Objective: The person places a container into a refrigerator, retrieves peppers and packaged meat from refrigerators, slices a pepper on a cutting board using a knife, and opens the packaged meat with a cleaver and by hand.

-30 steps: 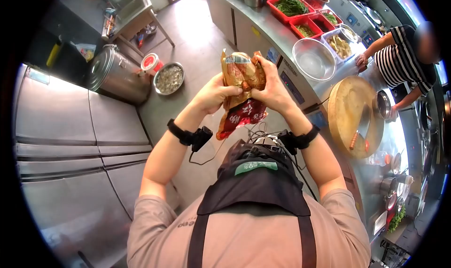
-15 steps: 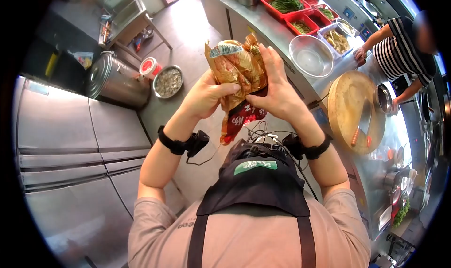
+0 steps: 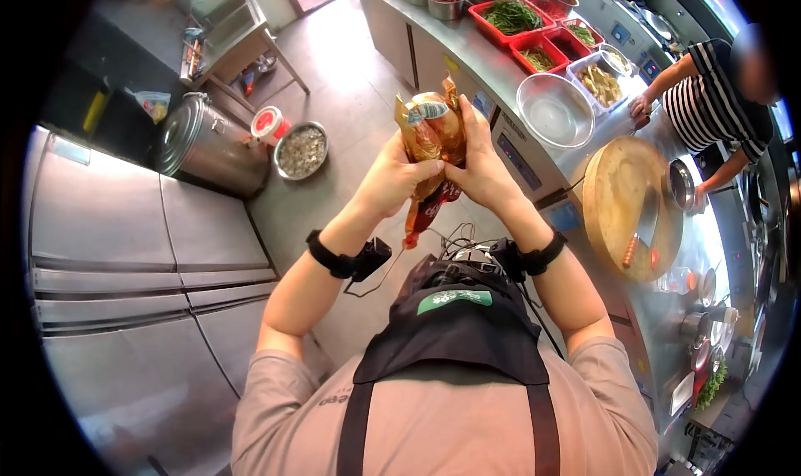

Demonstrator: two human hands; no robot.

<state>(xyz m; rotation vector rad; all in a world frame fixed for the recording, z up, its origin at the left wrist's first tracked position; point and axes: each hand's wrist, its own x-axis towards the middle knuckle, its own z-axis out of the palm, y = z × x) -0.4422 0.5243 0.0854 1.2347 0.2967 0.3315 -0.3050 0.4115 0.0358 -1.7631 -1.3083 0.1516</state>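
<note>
A shiny gold-and-red food packet (image 3: 437, 134) is held up in front of my chest, a barcode label near its top. Its torn-looking top corners stick up, and the red printed end hangs below my thumbs. My left hand (image 3: 390, 176) wraps round the left side, and my right hand (image 3: 486, 172) grips the right side. Both thumbs almost meet across the front. The fingers behind the packet are hidden, and I cannot make out what is inside it.
Right of me runs a steel counter with a clear bowl (image 3: 555, 110), red trays (image 3: 501, 32) of greens, and a round chopping board (image 3: 613, 201) carrying a cleaver (image 3: 645, 226). A co-worker (image 3: 709, 100) stands beyond. Left are steel fridges (image 3: 108, 226), a large pot (image 3: 209, 146) and a basin (image 3: 300, 151).
My hands have come closer together, squeezing the packet narrower. The packet has turned slightly and shifted a little right. The co-worker's hands have barely moved.
</note>
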